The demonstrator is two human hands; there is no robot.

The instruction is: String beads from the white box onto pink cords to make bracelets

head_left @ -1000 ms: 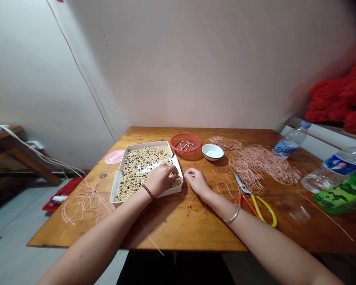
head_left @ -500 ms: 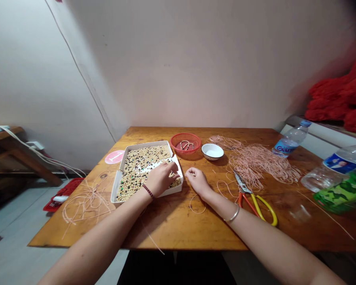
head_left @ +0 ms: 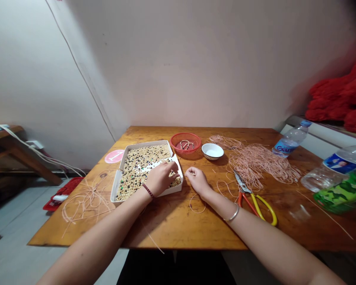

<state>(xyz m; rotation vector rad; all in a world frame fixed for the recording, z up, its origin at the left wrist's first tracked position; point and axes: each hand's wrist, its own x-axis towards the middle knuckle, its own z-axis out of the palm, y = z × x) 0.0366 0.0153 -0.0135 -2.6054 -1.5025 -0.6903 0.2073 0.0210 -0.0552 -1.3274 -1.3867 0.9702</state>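
A shallow white box (head_left: 114, 186) holds many small cream, black and a few green beads (head_left: 127, 190). Over its right side is my left hand (head_left: 161, 176), fingers bent and thumb and fingertip close together; what they pinch is too small to make out. Just right of the box, my right hand (head_left: 197, 180) is closed, with a few small beads (head_left: 193, 173) showing at its curled fingers. A thin pink cord (head_left: 197, 212) loops on the table below that hand.
Behind the hands stand a red basket (head_left: 186, 155) with a beaded string (head_left: 187, 145) and a white bowl (head_left: 213, 151). Pink cord (head_left: 261, 164) and pliers (head_left: 249, 194) lie on the right, near bottles (head_left: 292, 140). More cord (head_left: 90, 204) lies left on the wooden table (head_left: 178, 233).
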